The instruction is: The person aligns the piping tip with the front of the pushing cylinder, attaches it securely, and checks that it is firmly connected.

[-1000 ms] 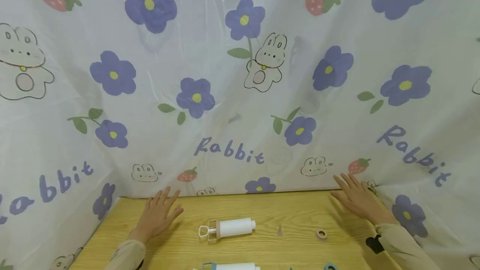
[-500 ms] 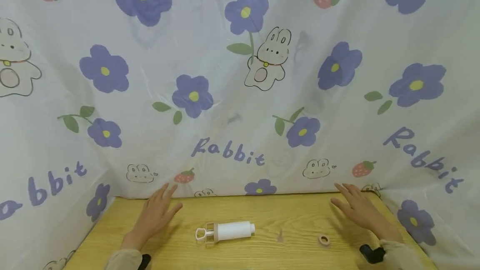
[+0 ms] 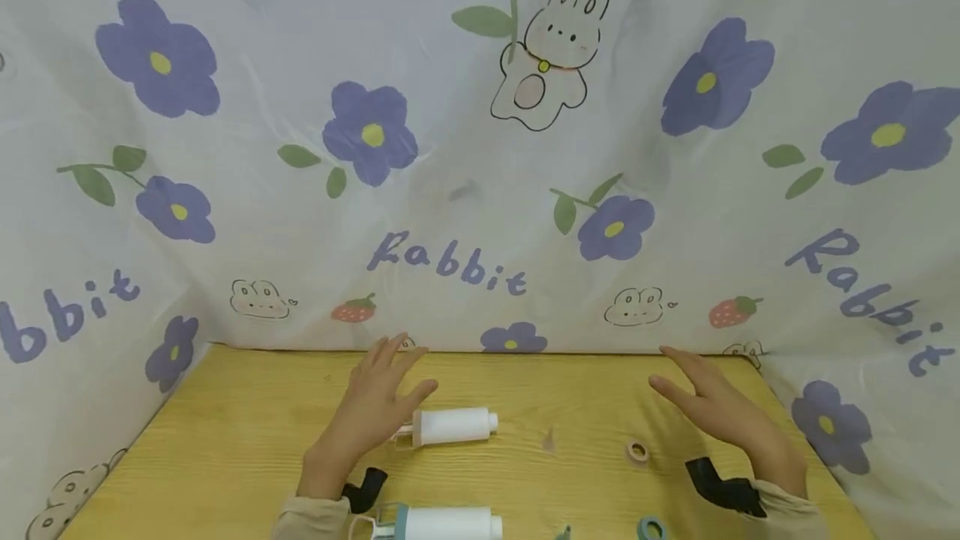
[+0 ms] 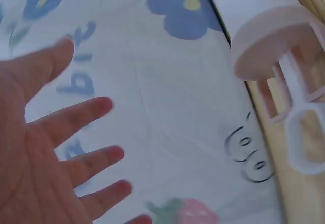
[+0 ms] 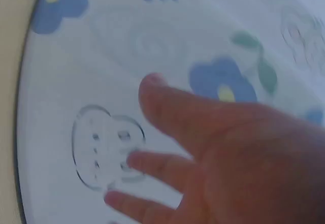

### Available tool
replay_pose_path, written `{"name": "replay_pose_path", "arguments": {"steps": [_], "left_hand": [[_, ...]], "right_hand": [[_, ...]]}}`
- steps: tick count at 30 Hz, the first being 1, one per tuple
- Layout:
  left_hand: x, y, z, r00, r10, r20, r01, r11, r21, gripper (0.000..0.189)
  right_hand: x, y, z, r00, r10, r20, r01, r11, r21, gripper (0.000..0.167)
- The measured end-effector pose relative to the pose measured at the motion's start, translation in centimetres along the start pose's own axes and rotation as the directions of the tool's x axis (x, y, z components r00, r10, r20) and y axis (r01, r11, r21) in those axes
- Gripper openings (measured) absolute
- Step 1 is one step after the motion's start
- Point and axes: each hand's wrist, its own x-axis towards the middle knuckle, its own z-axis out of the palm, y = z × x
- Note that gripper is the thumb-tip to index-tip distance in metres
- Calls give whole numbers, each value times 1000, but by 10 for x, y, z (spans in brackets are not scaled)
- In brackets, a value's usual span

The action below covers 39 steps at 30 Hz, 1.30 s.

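Observation:
My left hand (image 3: 371, 402) hovers above the table with its fingers spread and holds nothing. Just right of it lies a white syringe-like tube (image 3: 457, 425) with a pinkish-beige collar; the hand hides part of its plunger end. In the left wrist view its collar (image 4: 277, 38) and looped plunger handle (image 4: 307, 142) show close up. A second white tube (image 3: 450, 523) with a teal collar lies nearer, cut by the lower edge. My right hand (image 3: 723, 411) is held over the right side, fingers extended, nothing in it. The nearest small thing is a beige ring (image 3: 637, 451).
A teal ring (image 3: 652, 529), a small teal piece (image 3: 563, 532) and a small pale pointed piece (image 3: 550, 440) lie on the wooden table (image 3: 225, 440). A white curtain (image 3: 450, 215) printed with flowers and rabbits encloses the back and sides.
My left hand has moved right, over the pinkish-beige tube's plunger end. My right hand has shifted slightly left. The view has tilted down, so the teal-collared tube shows again.

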Motion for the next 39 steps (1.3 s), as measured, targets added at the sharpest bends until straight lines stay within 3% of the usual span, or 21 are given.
{"name": "replay_pose_path", "arguments": {"steps": [2,4,9,12,15,19,24,29,34,39], "left_hand": [[-1,14,2,999,24,21,-27,990,137,62],[-1,30,10,997,44,61,-54,981,186,62],[1,69,39,983,83,164,-111,980,168,59],[9,94,53,973,90,210,-128,977,170,58],[16,115,69,964,54,259,-99,981,165,56],[23,133,93,955,-31,295,-5,993,120,48],[23,142,118,962,-75,261,56,995,76,36],[22,136,130,978,-96,186,85,994,68,2],[25,130,140,980,-134,148,145,987,-65,32],[23,130,140,980,-127,154,145,983,-112,31]], "right_hand": [[2,-11,5,1000,-15,3,15,999,-51,72],[2,-19,14,1000,-17,21,19,995,-96,73],[3,-32,36,996,-43,76,58,977,-206,71],[3,-39,38,993,-49,103,71,971,-227,72],[4,-42,38,987,-17,157,47,981,-191,73],[6,-38,41,969,56,239,-27,992,-122,74],[11,-23,50,938,143,315,-117,988,-100,69],[18,-16,61,918,232,321,-184,968,-172,58],[17,-12,71,910,292,293,-247,952,-181,19],[19,-9,79,922,180,343,-157,983,-95,15]]}}
